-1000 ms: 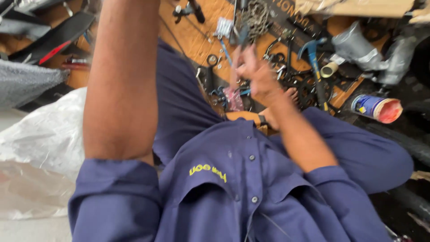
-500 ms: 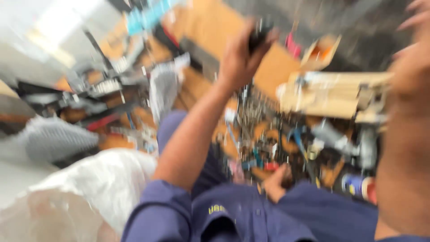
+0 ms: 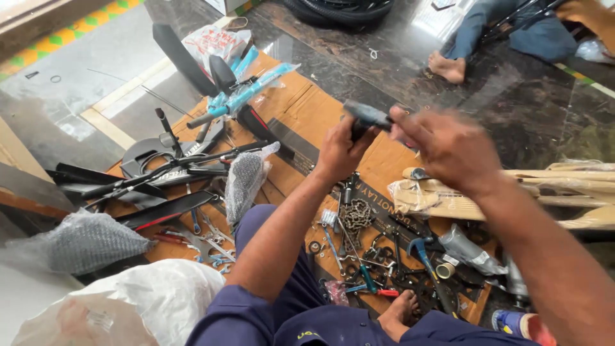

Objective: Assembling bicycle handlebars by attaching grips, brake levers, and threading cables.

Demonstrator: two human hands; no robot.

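My left hand [image 3: 341,149] is raised in front of me and closed around a short dark grey handle-like part [image 3: 366,115]. My right hand [image 3: 448,146] meets it from the right, fingers pinching the same part's end; it is blurred. Both hands hover above a brown cardboard sheet [image 3: 301,109] spread on the dark floor. Below them lie a bicycle chain [image 3: 356,214] and several small hand tools [image 3: 371,282]. My bare foot [image 3: 398,314] rests at the cardboard's near edge.
Black bicycle frame parts and mudguards [image 3: 160,173] lie left, with blue-wrapped parts [image 3: 246,93] and bubble-wrapped bundles [image 3: 245,181]. Paper-wrapped pieces [image 3: 512,192] lie right. A white plastic bag [image 3: 128,307] sits near left. Another person's bare foot [image 3: 446,67] shows far right, a tyre [image 3: 339,9] at the back.
The view swung from my lap up to the floor. My left hand stayed raised on the dark part; my right hand came in from the right and took hold of its end.
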